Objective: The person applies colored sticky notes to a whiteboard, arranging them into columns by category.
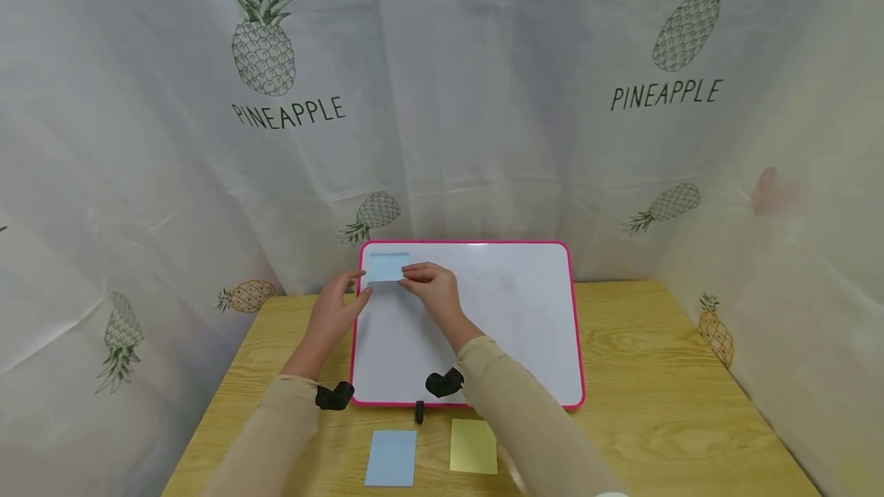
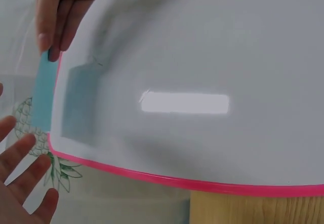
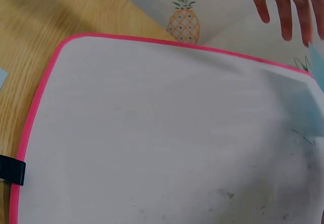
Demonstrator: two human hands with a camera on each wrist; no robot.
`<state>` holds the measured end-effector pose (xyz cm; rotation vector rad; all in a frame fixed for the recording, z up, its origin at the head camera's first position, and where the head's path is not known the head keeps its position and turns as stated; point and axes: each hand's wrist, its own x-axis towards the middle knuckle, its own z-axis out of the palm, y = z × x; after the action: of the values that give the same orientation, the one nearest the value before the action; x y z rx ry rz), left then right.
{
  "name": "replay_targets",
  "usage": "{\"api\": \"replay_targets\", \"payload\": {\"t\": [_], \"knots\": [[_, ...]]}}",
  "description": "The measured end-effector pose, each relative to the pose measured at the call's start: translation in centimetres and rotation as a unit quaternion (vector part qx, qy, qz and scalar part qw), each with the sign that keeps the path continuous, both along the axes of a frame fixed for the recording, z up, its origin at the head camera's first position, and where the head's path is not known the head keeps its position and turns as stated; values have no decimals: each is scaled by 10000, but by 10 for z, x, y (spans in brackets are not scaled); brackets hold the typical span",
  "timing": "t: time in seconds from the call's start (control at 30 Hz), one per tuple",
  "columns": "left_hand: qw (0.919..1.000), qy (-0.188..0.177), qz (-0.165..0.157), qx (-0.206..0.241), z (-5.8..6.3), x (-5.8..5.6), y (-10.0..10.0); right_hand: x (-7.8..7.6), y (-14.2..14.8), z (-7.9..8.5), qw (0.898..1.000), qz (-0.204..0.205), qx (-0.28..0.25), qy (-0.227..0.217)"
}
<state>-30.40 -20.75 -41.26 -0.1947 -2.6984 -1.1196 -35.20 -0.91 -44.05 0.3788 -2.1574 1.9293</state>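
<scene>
A light blue sticky note (image 1: 388, 267) is held in front of the upper left corner of a whiteboard (image 1: 511, 320) with a pink rim. My right hand (image 1: 437, 294) pinches the note's right end between thumb and fingers. Beside the note's left end is my left hand (image 1: 334, 317), its fingers spread and loosely bent around nothing. In the left wrist view the note (image 2: 43, 95) stands off the board's surface and throws a bluish reflection on it. The left hand (image 3: 293, 4) also shows at the top of the right wrist view, fingers extended.
On the wooden table (image 1: 642, 374), in front of the board, lie a blue paper square (image 1: 390, 459) and a yellow one (image 1: 473, 447). A black clip (image 1: 419, 413) sits on the board's lower rim. Behind hangs a pale curtain (image 1: 476, 98) printed with pineapples.
</scene>
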Motion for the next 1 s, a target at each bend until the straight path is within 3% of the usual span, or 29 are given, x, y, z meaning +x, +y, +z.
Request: {"api": "replay_targets", "payload": {"t": [0.2, 0.43, 0.73, 1.0], "knots": [[9999, -28, 82, 87, -2, -6, 1, -3, -4, -1, 9999, -20, -148, -39], [9995, 318, -13, -23, -7, -18, 0, -8, -7, -4, 9997, -53, -223, 79], [9985, 510, -176, 78, -12, -32, 6, -9, -6, -6, 10000, -72, 34, 16], [9955, 811, -323, -370, -13, -43, 11, -10, -5, -9, 9972, 46, 619, 406]]}}
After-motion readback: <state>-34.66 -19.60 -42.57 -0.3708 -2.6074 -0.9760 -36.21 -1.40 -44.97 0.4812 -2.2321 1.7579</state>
